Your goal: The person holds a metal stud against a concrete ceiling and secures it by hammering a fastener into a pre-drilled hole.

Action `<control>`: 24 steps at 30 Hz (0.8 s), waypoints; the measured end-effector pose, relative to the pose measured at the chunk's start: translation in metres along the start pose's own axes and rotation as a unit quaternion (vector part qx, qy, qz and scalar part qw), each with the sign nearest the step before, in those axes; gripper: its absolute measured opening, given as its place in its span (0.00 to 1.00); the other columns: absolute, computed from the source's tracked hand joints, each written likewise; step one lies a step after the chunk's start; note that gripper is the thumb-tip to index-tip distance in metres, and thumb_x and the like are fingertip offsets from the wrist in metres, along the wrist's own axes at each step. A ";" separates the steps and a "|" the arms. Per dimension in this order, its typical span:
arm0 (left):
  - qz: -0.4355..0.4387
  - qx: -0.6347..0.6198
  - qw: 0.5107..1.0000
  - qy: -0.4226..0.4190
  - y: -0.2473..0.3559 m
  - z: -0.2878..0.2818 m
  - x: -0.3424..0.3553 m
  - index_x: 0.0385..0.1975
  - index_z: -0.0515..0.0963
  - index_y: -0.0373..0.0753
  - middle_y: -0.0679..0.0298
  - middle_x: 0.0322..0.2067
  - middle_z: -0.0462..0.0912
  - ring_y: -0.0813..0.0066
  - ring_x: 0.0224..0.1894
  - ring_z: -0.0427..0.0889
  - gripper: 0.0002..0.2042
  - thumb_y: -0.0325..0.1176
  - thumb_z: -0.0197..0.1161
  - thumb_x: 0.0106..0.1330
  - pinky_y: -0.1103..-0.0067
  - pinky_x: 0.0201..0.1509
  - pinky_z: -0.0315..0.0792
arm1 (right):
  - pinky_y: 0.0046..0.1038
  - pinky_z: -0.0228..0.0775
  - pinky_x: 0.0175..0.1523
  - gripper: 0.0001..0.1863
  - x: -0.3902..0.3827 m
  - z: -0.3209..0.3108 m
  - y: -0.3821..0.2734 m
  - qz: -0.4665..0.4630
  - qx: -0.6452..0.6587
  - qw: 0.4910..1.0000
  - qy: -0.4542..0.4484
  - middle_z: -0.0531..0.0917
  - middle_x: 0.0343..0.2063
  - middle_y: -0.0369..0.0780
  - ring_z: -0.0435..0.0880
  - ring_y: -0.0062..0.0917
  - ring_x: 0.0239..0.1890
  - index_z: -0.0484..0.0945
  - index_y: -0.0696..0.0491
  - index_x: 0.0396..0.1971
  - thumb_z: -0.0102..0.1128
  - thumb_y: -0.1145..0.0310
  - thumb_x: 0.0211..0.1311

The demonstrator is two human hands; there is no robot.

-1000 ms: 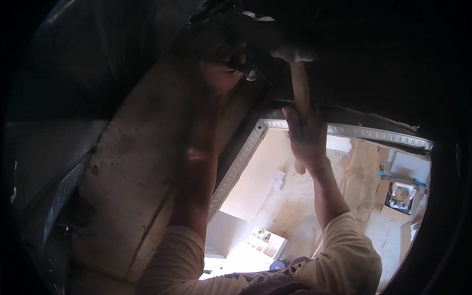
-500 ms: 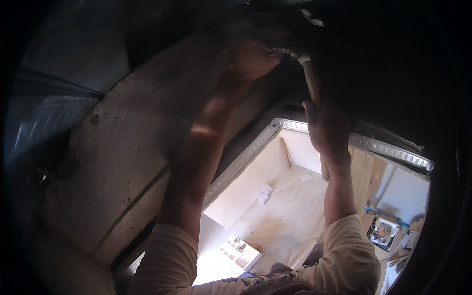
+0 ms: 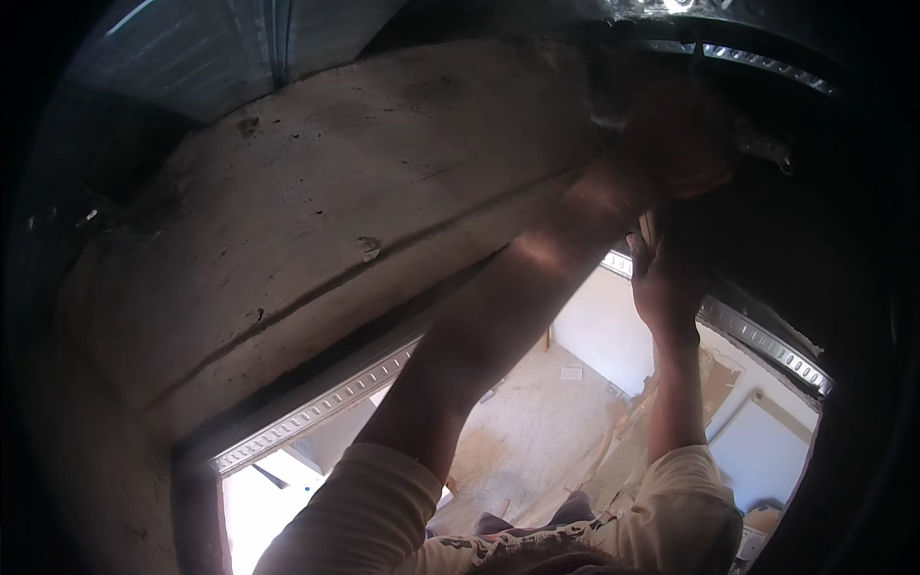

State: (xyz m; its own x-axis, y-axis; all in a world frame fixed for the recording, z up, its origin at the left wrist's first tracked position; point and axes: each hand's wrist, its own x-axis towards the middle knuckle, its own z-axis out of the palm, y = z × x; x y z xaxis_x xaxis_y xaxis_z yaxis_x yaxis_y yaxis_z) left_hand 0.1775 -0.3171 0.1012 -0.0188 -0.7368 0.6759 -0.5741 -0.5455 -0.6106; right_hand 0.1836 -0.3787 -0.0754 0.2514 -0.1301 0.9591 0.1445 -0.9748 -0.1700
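My left hand (image 3: 676, 144) is raised into the dark above the opening, its fingers curled closed. Shadow hides what it holds, if anything. A pale, metallic-looking piece (image 3: 767, 151) shows just right of its knuckles. Below it, my right hand (image 3: 669, 287) is wrapped round a wooden-handled tool (image 3: 649, 228), with the thumb along the handle. Only a short stretch of that handle shows, pointing up toward my left hand. The tool's head cannot be made out in the dark.
A perforated metal profile (image 3: 321, 407) edges the bright opening around my arms, continuing on the right side (image 3: 767, 353). A rough beige wall (image 3: 383, 172) rises at the left, with shiny metal sheeting (image 3: 230, 57) above. Far below lies a dusty floor (image 3: 527, 422).
The view has turned. My left hand has moved right across the view, now above my right hand. The right hand keeps its grip on the wooden handle, which shows less.
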 end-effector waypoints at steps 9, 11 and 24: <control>-0.183 -0.352 0.907 0.139 0.033 -0.002 -0.066 0.35 0.80 0.36 0.50 0.23 0.79 0.52 0.26 0.80 0.10 0.35 0.56 0.60 0.65 0.32 0.75 | 0.39 0.71 0.43 0.21 -0.002 0.008 0.001 -0.052 0.057 0.997 0.025 0.78 0.38 0.52 0.79 0.44 0.42 0.71 0.58 0.46 0.57 0.59 0.59; -0.166 -0.356 0.899 0.193 0.033 -0.006 -0.096 0.37 0.78 0.35 0.50 0.24 0.79 0.54 0.27 0.80 0.09 0.32 0.56 0.62 0.66 0.32 0.74 | 0.39 0.68 0.53 0.25 0.001 0.000 0.002 0.020 0.093 0.991 -0.099 0.76 0.48 0.53 0.76 0.42 0.52 0.68 0.57 0.53 0.54 0.56 0.62; -0.487 -0.309 0.804 0.149 0.030 -0.129 -0.263 0.31 0.73 0.35 0.61 0.23 0.78 0.75 0.28 0.79 0.03 0.28 0.56 0.65 0.77 0.31 0.72 | 0.39 0.71 0.50 0.27 0.001 0.006 -0.008 0.053 -0.019 0.989 -0.135 0.79 0.43 0.53 0.79 0.47 0.45 0.72 0.60 0.49 0.55 0.50 0.62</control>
State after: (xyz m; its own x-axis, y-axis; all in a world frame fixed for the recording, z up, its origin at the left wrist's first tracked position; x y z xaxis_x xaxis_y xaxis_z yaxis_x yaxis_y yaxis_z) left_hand 0.0599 -0.0881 -0.0420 0.5423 0.0976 0.8345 -0.7307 -0.4355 0.5258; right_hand 0.1882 -0.3698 -0.0748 0.5107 -0.1830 0.8400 0.0695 -0.9651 -0.2525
